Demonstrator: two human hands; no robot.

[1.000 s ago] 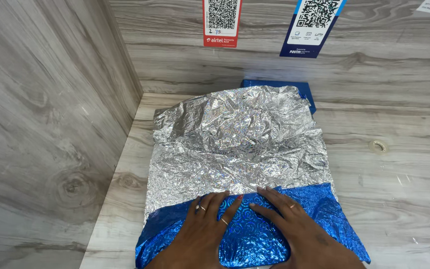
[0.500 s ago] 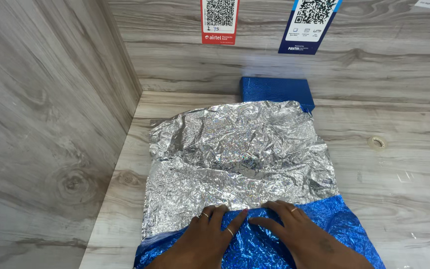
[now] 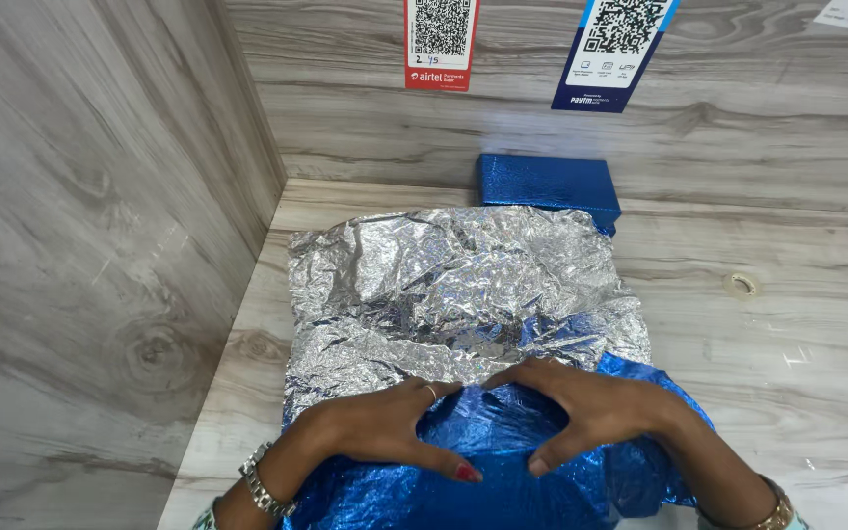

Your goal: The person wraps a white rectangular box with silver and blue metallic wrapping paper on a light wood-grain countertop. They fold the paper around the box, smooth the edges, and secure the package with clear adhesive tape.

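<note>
Both hands, left (image 3: 385, 432) and right (image 3: 581, 407), are pressing flat, fingers spread (gripping nothing), on crinkled blue-and-silver wrapping foil (image 3: 453, 294) at lower centre of the worktop (image 3: 787, 334).

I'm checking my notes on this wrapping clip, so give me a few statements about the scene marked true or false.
1. Both hands, left hand and right hand, rest on the crinkled wrapping sheet. True.
2. The sheet shows only its blue side. False: most of it shows silver, with blue at the near edge.
3. A blue wrapped box sits against the back wall. True.
4. The right hand holds scissors. False: it holds no tool.
5. The left hand wears a ring. True.
</note>
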